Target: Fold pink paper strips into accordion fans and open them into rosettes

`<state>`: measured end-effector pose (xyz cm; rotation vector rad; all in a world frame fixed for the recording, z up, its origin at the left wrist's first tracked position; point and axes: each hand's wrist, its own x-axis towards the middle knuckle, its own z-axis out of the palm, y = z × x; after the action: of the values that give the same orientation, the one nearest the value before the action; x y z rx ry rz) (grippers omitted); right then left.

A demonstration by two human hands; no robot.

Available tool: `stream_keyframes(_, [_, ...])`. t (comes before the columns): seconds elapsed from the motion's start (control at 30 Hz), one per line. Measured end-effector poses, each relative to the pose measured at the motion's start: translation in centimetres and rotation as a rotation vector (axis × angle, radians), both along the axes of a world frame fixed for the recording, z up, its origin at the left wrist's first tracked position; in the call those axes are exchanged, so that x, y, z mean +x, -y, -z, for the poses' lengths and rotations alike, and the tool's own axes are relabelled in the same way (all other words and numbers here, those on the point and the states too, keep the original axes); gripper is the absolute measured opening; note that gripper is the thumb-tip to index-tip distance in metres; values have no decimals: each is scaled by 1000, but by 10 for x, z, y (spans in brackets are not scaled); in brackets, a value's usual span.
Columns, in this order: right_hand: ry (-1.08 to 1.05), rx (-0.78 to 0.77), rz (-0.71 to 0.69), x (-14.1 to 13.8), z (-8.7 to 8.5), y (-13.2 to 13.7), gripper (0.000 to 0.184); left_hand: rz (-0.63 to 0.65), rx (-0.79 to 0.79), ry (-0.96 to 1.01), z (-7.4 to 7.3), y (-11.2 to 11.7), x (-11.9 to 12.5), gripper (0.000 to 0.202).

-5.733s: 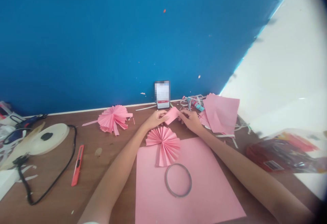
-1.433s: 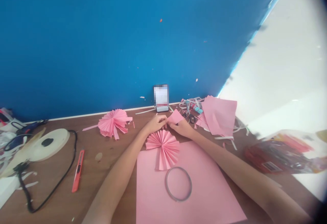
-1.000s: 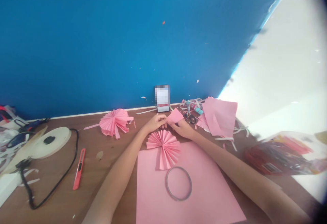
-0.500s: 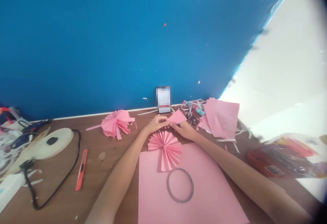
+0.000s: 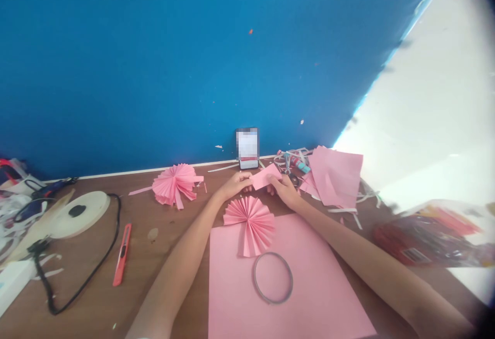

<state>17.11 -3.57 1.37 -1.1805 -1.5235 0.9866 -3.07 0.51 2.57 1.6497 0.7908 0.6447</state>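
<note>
Both hands meet over the far side of the wooden table (image 5: 162, 256). My left hand (image 5: 234, 185) and my right hand (image 5: 283, 188) each pinch an end of a small folded pink paper piece (image 5: 264, 176), held just above the table. Right below the hands lies a pleated pink paper fan (image 5: 250, 222), its lower part resting on a large pink sheet (image 5: 309, 298). A grey metal ring (image 5: 273, 276) lies on that sheet.
A second pink fan (image 5: 173, 184) lies to the left. An orange box cutter (image 5: 121, 254), a tape roll (image 5: 79, 207) and a black cable (image 5: 83, 277) are at the left. A phone (image 5: 247, 148) leans on the blue wall. Loose pink sheets (image 5: 334, 174) and a plastic packet (image 5: 433, 236) are on the right.
The small pink piece has turned from tilted up to lying more level between my hands. My right hand has shifted slightly along it. Everything on the table stays put.
</note>
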Motion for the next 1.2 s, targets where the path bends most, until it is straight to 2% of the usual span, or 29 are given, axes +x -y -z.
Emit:
stream_keyframes(0.2, [-6, 15, -21, 0, 2, -2, 50, 37, 42, -52, -6, 5, 4, 33])
stream_keyframes(0.37, [23, -9, -47, -1, 4, -4, 55, 21, 37, -129, -3, 5, 5, 39])
stream_keyframes(0.67, [34, -5, -34, -1, 0, -3, 64, 9, 49, -133, 6, -1, 3, 41])
stream_keyframes(1.2, [5, -37, -41, 0, -4, -1, 67, 8, 37, -109, -2, 2, 5, 44])
